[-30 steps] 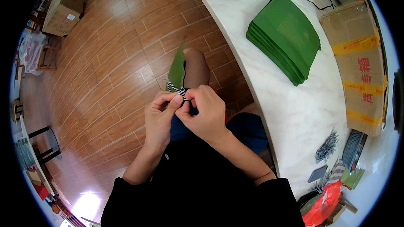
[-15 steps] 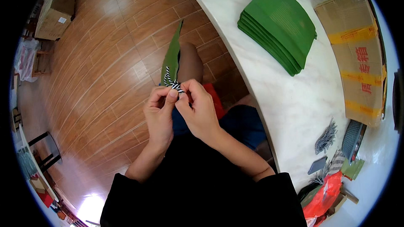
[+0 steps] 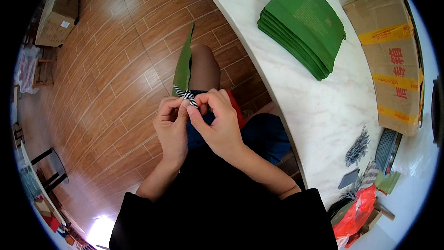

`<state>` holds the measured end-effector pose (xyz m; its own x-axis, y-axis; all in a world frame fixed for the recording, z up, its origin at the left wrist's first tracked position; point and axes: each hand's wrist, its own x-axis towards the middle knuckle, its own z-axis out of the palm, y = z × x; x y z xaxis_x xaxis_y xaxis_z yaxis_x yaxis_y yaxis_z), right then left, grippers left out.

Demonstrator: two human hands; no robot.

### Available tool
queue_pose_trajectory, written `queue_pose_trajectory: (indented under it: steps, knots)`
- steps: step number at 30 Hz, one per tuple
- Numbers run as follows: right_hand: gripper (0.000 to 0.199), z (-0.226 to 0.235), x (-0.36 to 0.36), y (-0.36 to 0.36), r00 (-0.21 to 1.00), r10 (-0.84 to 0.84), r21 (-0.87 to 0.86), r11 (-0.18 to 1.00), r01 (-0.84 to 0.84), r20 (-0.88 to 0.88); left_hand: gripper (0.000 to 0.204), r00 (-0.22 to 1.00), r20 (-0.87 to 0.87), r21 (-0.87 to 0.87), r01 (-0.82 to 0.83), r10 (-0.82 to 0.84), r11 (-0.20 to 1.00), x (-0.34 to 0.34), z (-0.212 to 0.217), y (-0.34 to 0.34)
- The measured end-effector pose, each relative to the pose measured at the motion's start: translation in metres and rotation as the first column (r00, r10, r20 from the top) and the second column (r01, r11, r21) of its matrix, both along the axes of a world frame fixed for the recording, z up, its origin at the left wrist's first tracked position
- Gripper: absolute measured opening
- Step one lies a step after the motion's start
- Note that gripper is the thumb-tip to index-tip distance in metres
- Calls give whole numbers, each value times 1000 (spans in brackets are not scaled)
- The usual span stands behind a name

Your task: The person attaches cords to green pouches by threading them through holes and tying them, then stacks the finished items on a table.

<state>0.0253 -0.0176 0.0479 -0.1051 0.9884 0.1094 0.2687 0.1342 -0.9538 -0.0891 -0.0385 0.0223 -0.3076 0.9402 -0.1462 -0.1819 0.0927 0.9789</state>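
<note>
In front of my body I pinch a black-and-white striped cord (image 3: 188, 95) between both hands. It is knotted or looped at the top end of a green piece (image 3: 182, 67), flat and seen nearly edge-on, that points away from me above my lap. My left hand (image 3: 172, 122) is closed, thumb and forefinger on the cord's left side. My right hand (image 3: 217, 122) has its thumb and curled fingers on the cord's right side, close to the left fingertips. How the cord runs beneath my fingertips is hidden.
On the white tabletop (image 3: 319, 125) to my right lie a stack of green pieces (image 3: 300, 25), a bunch of striped cords (image 3: 357, 148) and a dark flat rectangular object (image 3: 348, 179). A taped cardboard box (image 3: 391, 65), a grey basket (image 3: 386, 150) and a red plastic bag (image 3: 358, 213) line its far right side.
My hands have shifted slightly left and moved a little apart. More of the cord's crossing shows between them, its loose strands have dropped lower, and the green piece looks narrower.
</note>
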Motion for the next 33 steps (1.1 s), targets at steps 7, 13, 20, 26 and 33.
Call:
queue_pose_trajectory:
  steps: [7,13,20,26,33]
  knots:
    - [31,-2,19,4,966,215,-273,947,-171,141,8,993,-104,-29,48,-51,998,4,-7,-5]
    - [30,-4,35,-3,954,300,-261,922,-286,15,8,989,-148,35,20,-14,999,-4,-4,3]
    - [23,4,26,-2,930,38,-359,916,-178,-366,13,932,-361,71,64,-35,995,7,13,1]
    - [18,76,30,-7,987,123,10,992,-122,-106,7,985,165,275,-8,-39,961,25,52,-12]
    - [12,22,22,7,896,428,-175,897,-406,116,17,994,109,-125,25,-12,992,-16,12,-43]
